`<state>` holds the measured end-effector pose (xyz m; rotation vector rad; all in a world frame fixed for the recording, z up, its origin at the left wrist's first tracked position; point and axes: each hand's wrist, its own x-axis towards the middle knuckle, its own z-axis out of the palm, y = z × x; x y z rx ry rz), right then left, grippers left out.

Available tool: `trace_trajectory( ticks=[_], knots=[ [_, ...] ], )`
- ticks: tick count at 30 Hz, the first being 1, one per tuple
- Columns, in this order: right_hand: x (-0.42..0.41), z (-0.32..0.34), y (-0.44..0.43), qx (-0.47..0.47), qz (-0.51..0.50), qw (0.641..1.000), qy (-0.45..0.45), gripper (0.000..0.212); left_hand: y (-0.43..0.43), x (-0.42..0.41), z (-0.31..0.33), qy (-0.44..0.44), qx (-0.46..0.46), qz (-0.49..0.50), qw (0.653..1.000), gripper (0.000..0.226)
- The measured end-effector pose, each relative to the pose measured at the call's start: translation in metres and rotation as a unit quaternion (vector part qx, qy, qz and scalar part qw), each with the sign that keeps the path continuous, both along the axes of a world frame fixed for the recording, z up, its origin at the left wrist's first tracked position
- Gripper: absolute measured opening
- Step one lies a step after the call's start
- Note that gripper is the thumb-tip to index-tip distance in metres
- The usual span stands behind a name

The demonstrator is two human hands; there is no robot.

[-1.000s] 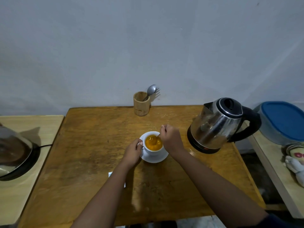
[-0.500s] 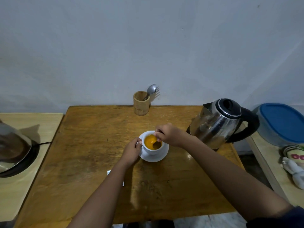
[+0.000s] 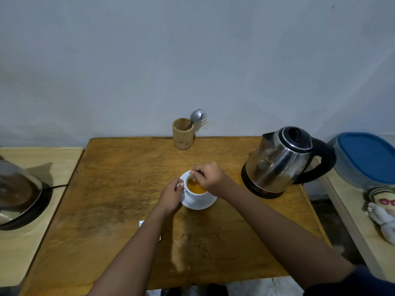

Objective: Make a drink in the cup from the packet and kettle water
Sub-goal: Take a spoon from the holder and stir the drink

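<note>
Nearest me, toward the table's (image 3: 106, 210) front edge, a white packet (image 3: 142, 223) lies flat, mostly hidden under my left forearm. Past it, around the table's middle, my left hand (image 3: 171, 194) is pinched on the handle of the white cup (image 3: 195, 192), which stands on its saucer (image 3: 201, 205) and holds orange drink. My right hand (image 3: 210, 177) hangs right over the cup's far rim, fingers closed on a spoon (image 3: 195, 178) dipped into the liquid. The kettle (image 3: 282, 161) stands near the right edge. A wooden holder (image 3: 183, 133) with cutlery sits at the far edge.
</note>
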<state>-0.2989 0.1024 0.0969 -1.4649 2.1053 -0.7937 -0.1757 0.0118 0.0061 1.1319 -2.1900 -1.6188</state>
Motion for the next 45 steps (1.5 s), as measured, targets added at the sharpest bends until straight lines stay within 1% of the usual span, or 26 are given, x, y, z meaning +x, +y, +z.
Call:
trace_trajectory(
  ticks=[6, 9, 11, 14, 20, 23, 31, 34, 38, 41, 45],
  knots=[
    [-0.003, 0.011, 0.015, 0.027, 0.049, 0.998, -0.004, 0.027, 0.001, 0.000, 0.002, 0.004, -0.001, 0.002, 1.000, 0.019],
    [-0.012, 0.011, 0.021, 0.036, 0.072, 0.996, 0.040, 0.027, 0.000, -0.001, 0.002, -0.004, -0.004, 0.006, 1.000, 0.019],
    [-0.019, 0.010, 0.022, 0.046, 0.055, 0.995, 0.068, 0.028, 0.000, -0.001, 0.000, -0.008, -0.005, 0.007, 1.000, 0.020],
    [-0.026, 0.008, 0.019, 0.034, 0.022, 0.996, 0.083, 0.029, -0.001, -0.001, 0.001, -0.010, 0.000, 0.006, 1.000, 0.022],
    [-0.016, -0.005, 0.011, -0.020, -0.032, 0.996, 0.078, 0.032, 0.000, -0.002, -0.002, -0.012, 0.003, 0.010, 1.000, 0.019],
    [-0.004, -0.004, 0.006, -0.022, -0.052, 0.996, 0.063, 0.036, 0.000, -0.002, -0.003, -0.011, 0.005, 0.014, 1.000, 0.019],
    [0.008, 0.005, 0.006, 0.023, -0.013, 0.999, 0.023, 0.035, 0.002, -0.002, -0.003, -0.009, 0.004, 0.012, 1.000, 0.023],
    [0.001, 0.017, 0.006, 0.076, 0.020, 0.996, 0.038, 0.034, 0.001, -0.002, -0.003, -0.008, 0.003, 0.013, 1.000, 0.023],
    [-0.011, 0.027, 0.003, 0.133, 0.033, 0.988, 0.067, 0.034, 0.002, -0.002, 0.000, -0.008, -0.003, 0.015, 1.000, 0.019],
    [-0.014, 0.025, 0.003, 0.131, 0.021, 0.988, 0.083, 0.034, 0.002, -0.002, 0.000, -0.007, 0.000, 0.016, 1.000, 0.019],
    [-0.013, 0.011, 0.002, 0.090, -0.013, 0.992, 0.089, 0.034, 0.002, -0.002, 0.000, -0.005, 0.006, 0.019, 1.000, 0.019]
  ],
)
